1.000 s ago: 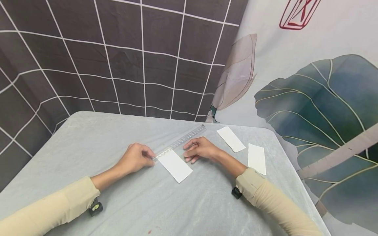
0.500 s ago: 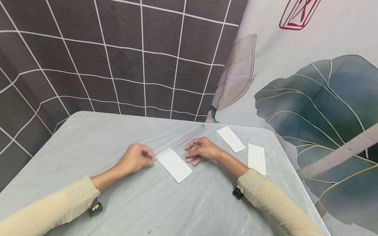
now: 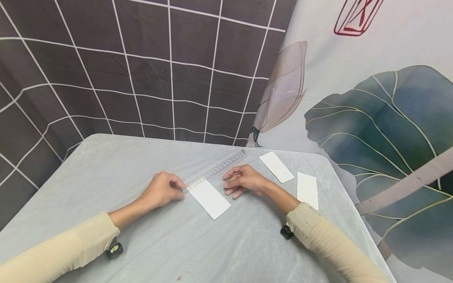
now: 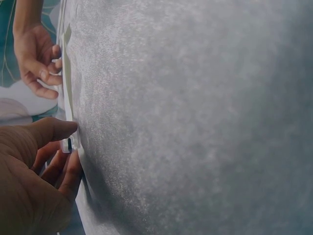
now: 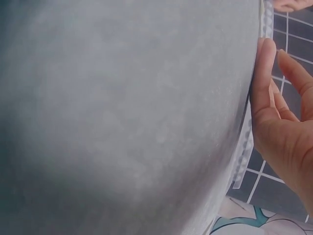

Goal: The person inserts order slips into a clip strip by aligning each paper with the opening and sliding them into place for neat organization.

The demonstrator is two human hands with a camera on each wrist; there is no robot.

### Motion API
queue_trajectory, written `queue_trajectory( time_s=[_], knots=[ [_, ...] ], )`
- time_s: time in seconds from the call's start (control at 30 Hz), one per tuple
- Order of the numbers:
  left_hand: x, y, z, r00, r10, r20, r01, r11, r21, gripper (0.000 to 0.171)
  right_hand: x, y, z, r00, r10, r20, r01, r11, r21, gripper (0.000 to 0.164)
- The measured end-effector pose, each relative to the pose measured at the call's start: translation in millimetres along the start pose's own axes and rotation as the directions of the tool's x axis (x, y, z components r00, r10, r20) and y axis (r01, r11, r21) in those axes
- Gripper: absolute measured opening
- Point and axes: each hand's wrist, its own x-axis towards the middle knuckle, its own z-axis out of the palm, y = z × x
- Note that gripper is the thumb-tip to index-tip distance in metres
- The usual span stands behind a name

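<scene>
A clear plastic ruler [image 3: 221, 166] lies slantwise on the table, its near end at my left hand [image 3: 163, 190]. Thumb and fingers of that hand pinch the ruler's end, which also shows between them in the left wrist view. Against the ruler's lower edge, close to the left fingertips, lies a white paper card [image 3: 211, 199]. My right hand [image 3: 244, 181] is just right of the card and below the ruler, fingers loosely bent and holding nothing. In the right wrist view the ruler [image 5: 242, 161] shows behind the right hand [image 5: 286, 122], partly hidden by it.
Two more white cards lie at the right: one [image 3: 277, 167] near the back edge, the other [image 3: 307, 190] partly behind the right forearm. A pale grey cloth covers the table [image 3: 159, 243]. A dark grid-patterned curtain [image 3: 141, 70] hangs behind it.
My right hand has shifted slightly to the right, away from the card. The left hand, the ruler and the cards have stayed in place.
</scene>
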Motion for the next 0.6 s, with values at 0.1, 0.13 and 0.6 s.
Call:
queue_trajectory(
  time_s=[0.1,0.13,0.6],
  knots=[
    [0.1,-0.9,0.2,1.0,-0.004,0.001,0.004,1.0,-0.003,0.025,-0.6,0.3,-0.4,1.0,-0.001,-0.004,0.001,1.0,0.001,0.041],
    [0.2,-0.9,0.3,1.0,-0.004,0.0,0.004,1.0,-0.003,0.025,-0.7,0.3,-0.6,1.0,-0.002,-0.005,0.002,1.0,0.0,0.041],
    [0.3,-0.5,-0.4,1.0,0.003,0.001,-0.003,1.0,-0.008,0.025,-1.9,2.2,-4.3,1.0,-0.003,-0.016,0.002,1.0,-0.019,0.041]
  ],
)
